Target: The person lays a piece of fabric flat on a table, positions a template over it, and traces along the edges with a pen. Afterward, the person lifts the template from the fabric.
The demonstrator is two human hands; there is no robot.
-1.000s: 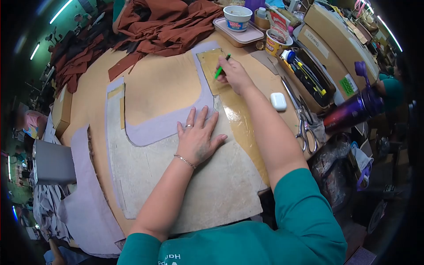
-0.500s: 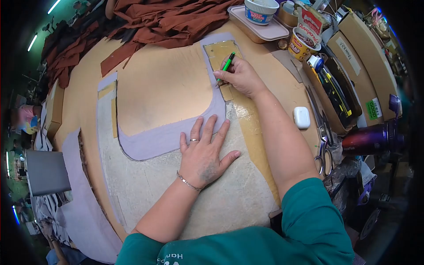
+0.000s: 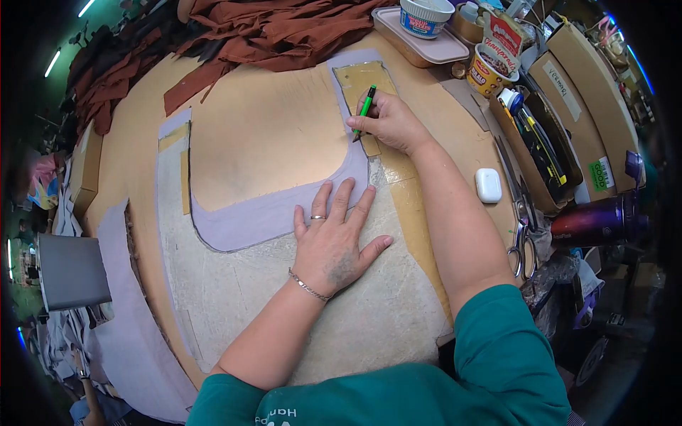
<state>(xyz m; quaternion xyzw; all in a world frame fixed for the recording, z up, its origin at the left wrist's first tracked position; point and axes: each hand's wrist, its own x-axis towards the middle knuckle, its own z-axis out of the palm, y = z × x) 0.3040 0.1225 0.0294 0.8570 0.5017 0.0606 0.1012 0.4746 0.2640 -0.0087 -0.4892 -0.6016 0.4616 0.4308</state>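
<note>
My left hand lies flat, fingers spread, on the worn grey pattern board and the edge of the lavender fabric showing from under it. Between the fingers of my right hand is a green pen, its tip down at the board's inner edge beside the lavender strip. Yellowish tape covers the board's upper right arm. A dark line runs along the curved inner edge of the board.
Rust-red cloth is heaped at the back. Scissors, a white case, an open pen box, food cups and a purple bottle stand at the right. Another lavender piece lies at the left.
The view has shifted. My right hand has moved the green pen down along the board's inner edge, and the pen now stands more upright. My left hand stays flat on the board.
</note>
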